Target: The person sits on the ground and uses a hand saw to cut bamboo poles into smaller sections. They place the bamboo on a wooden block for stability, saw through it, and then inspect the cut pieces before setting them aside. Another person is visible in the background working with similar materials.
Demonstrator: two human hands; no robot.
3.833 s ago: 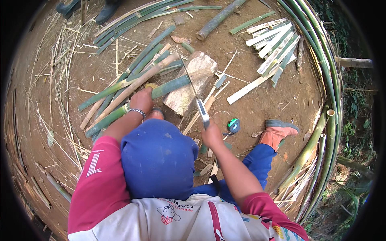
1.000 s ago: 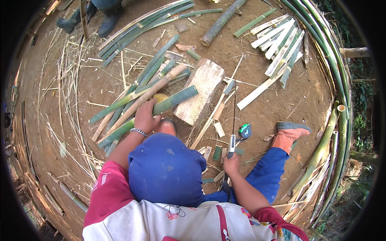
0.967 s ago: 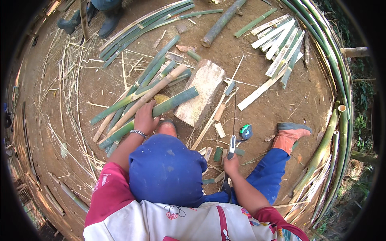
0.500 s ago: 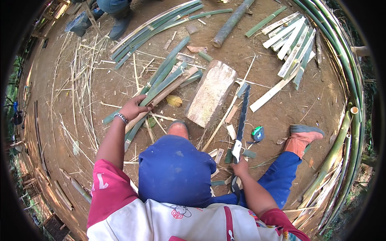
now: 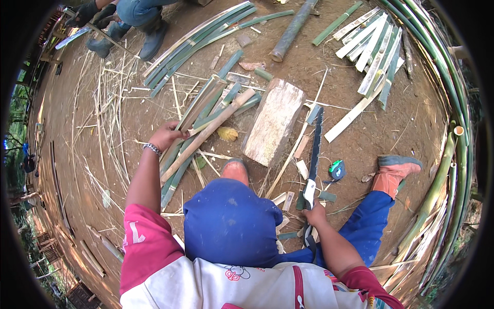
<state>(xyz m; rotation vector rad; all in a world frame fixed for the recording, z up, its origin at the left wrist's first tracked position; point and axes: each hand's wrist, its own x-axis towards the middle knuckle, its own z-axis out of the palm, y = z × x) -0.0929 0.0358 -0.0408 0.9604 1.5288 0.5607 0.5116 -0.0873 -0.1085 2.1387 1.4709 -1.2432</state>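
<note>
My left hand is closed around a split bamboo strip, which slants up and away over a small heap of green strips. On that heap also lies a pale brown bamboo strip, just right of my fingers. My right hand grips the handle of a pruning saw; its dark toothed blade points away from me over the ground. Between the hands, a little farther off, a squared wood block lies with sawdust on its top.
A green-black tape measure lies right of the saw. Cut bamboo slats are fanned out far right, longer strips far left. Long bamboo poles curve along the right side. Another person's boots and gloved hands holding a blade are upper left.
My left hand has shifted slightly; the strip in it is now turned, its brownish inner face up. More of the other person, with gloved hands and blade, shows. The saw stays in my right hand.
</note>
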